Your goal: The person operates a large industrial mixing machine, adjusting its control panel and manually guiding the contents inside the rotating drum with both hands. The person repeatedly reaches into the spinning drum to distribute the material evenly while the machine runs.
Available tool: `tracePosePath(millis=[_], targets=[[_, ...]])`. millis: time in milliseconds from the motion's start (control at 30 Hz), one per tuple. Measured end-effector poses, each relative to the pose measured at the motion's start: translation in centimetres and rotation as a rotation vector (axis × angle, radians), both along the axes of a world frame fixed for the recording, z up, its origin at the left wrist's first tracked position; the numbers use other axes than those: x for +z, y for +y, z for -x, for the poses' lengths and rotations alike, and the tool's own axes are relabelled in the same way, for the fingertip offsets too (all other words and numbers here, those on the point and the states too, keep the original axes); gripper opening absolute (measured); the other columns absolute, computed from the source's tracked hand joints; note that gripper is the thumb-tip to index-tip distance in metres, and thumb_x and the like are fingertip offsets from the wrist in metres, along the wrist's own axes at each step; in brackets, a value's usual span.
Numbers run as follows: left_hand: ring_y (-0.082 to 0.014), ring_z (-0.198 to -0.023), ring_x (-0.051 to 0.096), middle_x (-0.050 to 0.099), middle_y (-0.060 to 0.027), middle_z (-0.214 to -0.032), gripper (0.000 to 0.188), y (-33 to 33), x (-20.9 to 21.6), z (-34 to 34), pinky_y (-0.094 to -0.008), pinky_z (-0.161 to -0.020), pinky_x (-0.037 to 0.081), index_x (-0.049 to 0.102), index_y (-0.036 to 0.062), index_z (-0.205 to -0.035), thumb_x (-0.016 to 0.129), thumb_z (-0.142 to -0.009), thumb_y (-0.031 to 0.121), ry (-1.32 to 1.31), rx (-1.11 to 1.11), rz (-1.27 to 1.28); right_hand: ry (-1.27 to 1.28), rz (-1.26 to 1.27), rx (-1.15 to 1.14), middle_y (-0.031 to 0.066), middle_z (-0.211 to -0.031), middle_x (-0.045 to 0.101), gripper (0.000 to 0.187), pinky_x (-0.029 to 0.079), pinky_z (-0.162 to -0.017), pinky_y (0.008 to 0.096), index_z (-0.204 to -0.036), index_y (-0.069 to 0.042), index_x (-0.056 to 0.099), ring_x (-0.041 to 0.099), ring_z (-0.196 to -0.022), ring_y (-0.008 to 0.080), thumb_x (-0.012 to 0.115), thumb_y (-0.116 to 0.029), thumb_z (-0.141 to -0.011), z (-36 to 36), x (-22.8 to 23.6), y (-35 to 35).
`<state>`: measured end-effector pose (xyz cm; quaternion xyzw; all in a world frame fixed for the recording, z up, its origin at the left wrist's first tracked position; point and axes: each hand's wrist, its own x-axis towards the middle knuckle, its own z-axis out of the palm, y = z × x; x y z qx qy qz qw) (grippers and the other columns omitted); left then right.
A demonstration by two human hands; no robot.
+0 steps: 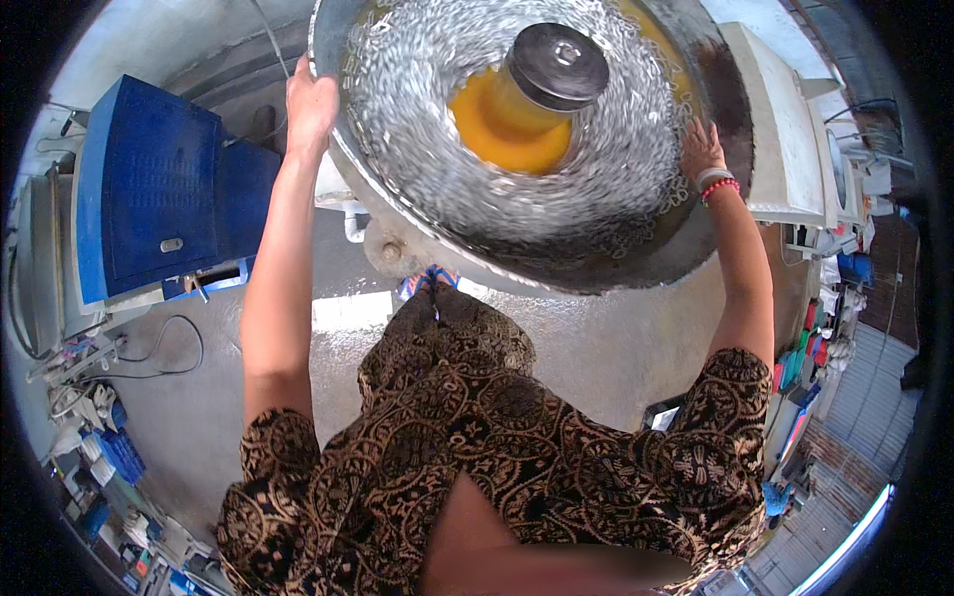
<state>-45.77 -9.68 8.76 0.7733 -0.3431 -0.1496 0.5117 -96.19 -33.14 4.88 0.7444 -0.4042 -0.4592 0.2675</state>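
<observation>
A large round metal bowl (370,189) with an orange lining fills the upper middle. Small silvery ring- or link-shaped metal pieces (437,169) lie in it, mostly smeared by motion. From the bowl's middle rises an orange post with a black round cap (557,66). My left hand (311,107) is closed at the bowl's left rim, beside a thin rod or cord; its fingertips are hidden. On the right, my right hand (703,149) reaches inside the bowl with fingers spread, touching the pieces by the wall. It holds nothing that I can see.
A blue metal cabinet (164,189) stands to the left, with a black cable (199,343) on the wet floor (298,427) below it. Beyond the bowl on the right is a pale machine housing (785,129). Stacked goods line both sides. My feet stand just below the bowl.
</observation>
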Motion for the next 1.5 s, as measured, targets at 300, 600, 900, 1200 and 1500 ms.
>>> tracePosePath(millis=[300, 600, 900, 1200, 1500], targets=[[-0.0178, -0.086, 0.054, 0.060, -0.0113, -0.097, 0.041, 0.3, 0.6, 0.0, -0.0285, -0.078, 0.041, 0.052, 0.0011, -0.114, 0.044, -0.074, 0.009, 0.059, -0.015, -0.088, 0.120, -0.275, -0.418, 0.0085, -0.147, 0.004, 0.079, -0.003, -0.106, 0.0486, -0.140, -0.011, 0.014, -0.005, -0.134, 0.0304, 0.022, -0.065, -0.083, 2.9, -7.4, 3.7], [-0.0207, -0.090, 0.053, 0.059, -0.0133, -0.101, 0.043, 0.4, 1.5, 0.4, -0.0304, -0.082, 0.039, 0.050, 0.0005, -0.117, 0.045, -0.075, 0.009, 0.064, -0.008, -0.060, -0.021, -1.214, -0.687, 0.0171, -0.145, -0.003, 0.066, 0.006, -0.107, 0.0488, -0.140, -0.028, 0.004, 0.005, -0.133, 0.0353, 0.014, -0.063, -0.085, -10.5, -1.0, 18.4], [-0.0194, -0.093, 0.053, 0.058, -0.0117, -0.104, 0.042, 0.0, 1.8, 0.8, -0.0288, -0.084, 0.038, 0.051, -0.0002, -0.115, 0.046, -0.074, 0.007, 0.123, 0.002, -0.069, -0.710, -1.550, -1.094, 0.0158, -0.137, 0.028, 0.050, 0.044, -0.085, 0.0386, -0.134, -0.012, 0.028, 0.040, -0.118, 0.0243, 0.027, -0.039, -0.092, -20.3, -5.2, 23.6], [-0.0207, -0.083, 0.056, 0.061, -0.0133, -0.093, 0.040, 0.2, 1.8, -0.9, -0.0298, -0.078, 0.041, 0.052, -0.0024, -0.109, 0.047, -0.070, 0.003, 0.144, 0.039, -0.042, -1.437, -1.672, -1.393, 0.0141, -0.137, 0.027, 0.051, 0.032, -0.095, 0.0428, -0.124, -0.003, 0.038, 0.029, -0.124, 0.0246, 0.051, -0.031, -0.083, -34.2, -5.9, 22.1], [-0.0335, -0.101, 0.050, 0.051, -0.0226, -0.107, 0.048, 0.3, 0.8, -2.0, -0.0364, -0.089, 0.036, 0.047, -0.0002, -0.118, 0.047, -0.071, 0.010, 0.041, -0.040, -0.140, -1.963, -1.501, -0.292, 0.0096, -0.146, 0.002, 0.060, 0.015, -0.108, 0.0363, -0.138, -0.002, 0.012, 0.009, -0.133, 0.0238, 0.033, -0.035, -0.093, -33.9, -0.3, 17.4]])
